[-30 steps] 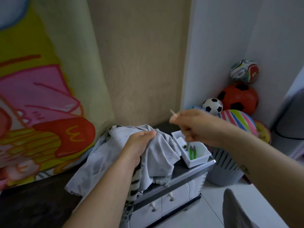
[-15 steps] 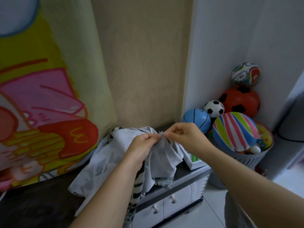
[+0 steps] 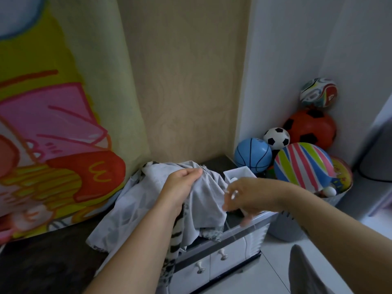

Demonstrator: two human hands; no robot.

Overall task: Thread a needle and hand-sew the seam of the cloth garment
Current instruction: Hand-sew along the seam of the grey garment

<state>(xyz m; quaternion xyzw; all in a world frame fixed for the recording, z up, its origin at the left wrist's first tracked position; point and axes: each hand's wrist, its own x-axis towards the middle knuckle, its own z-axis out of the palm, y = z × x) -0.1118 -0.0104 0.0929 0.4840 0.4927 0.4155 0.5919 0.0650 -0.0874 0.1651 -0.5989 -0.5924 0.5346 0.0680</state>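
A light grey cloth garment (image 3: 135,211) with a black-and-white patterned part lies heaped on a dark cabinet top (image 3: 48,257). My left hand (image 3: 182,185) grips a raised fold of it, pinching the frayed seam edge near the top. My right hand (image 3: 239,198) hovers to the right of the cloth, over a small white box (image 3: 237,174). Motion blurs it, with the fingers pointing downward. I see no needle or thread, and I cannot make out whether its fingers hold anything.
A small white drawer unit (image 3: 220,257) stands under the cabinet's right end. To the right, a basket (image 3: 286,228) holds several balls, among them a blue ball (image 3: 253,154) and a striped ball (image 3: 303,166). A colourful curtain (image 3: 53,124) hangs at the left.
My right hand went from raised, to the seam beside my left hand, then down and right over the white box. My left hand kept its hold on the cloth.
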